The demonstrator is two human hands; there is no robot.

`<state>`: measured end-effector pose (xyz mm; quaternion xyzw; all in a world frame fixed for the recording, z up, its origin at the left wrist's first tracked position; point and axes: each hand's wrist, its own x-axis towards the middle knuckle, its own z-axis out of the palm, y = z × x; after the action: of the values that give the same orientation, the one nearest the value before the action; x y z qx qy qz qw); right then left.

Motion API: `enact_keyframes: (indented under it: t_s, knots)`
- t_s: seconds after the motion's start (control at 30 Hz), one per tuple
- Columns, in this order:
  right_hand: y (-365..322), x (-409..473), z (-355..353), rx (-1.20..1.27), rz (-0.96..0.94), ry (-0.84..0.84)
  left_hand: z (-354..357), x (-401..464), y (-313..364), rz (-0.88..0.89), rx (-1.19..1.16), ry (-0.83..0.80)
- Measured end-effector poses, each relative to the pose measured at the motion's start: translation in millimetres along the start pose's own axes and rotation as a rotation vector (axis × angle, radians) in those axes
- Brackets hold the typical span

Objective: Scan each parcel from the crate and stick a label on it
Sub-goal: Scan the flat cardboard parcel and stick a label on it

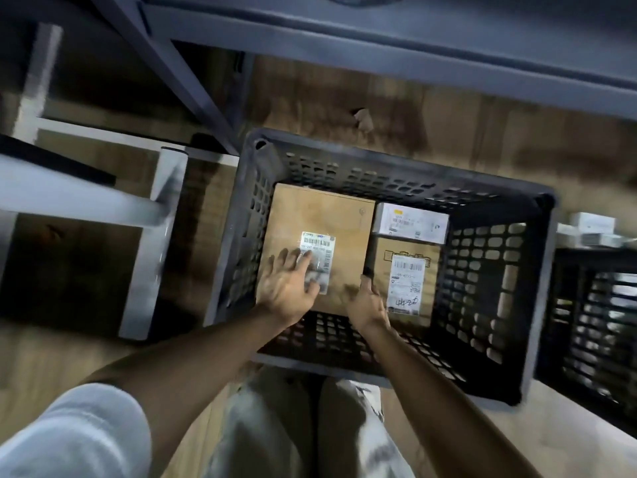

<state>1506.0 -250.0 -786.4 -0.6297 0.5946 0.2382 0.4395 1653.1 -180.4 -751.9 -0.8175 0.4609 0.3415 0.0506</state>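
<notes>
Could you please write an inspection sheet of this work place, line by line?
Surface: wooden floor; the picture is blurred by motion.
Job's things: dark crate on the floor holds a big brown box with a label, a small white box and a brown box with a label.
Clutter: a small scrap lies beyond the crate.
Grips: left hand lies flat on the big box, fingers on its label; right hand holds that box's right edge.
Cables: nothing seen.
Surroundings: grey shelf frame, pale frame, second crate at right.
</notes>
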Motion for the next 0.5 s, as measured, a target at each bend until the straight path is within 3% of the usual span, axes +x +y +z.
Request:
enact_keyframes:
  t_s: [0.27, 0.5]
  knots:
    - [-9.8, 63.3, 23.0, 0.345, 0.212, 0.000, 30.0, 26.3, -29.0, 0.021, 0.028, 0.023]
    - [-3.2, 81.8, 25.9, 0.512, 0.216, 0.014, 30.5, 32.4, -40.9, 0.035, -0.018, 0.094]
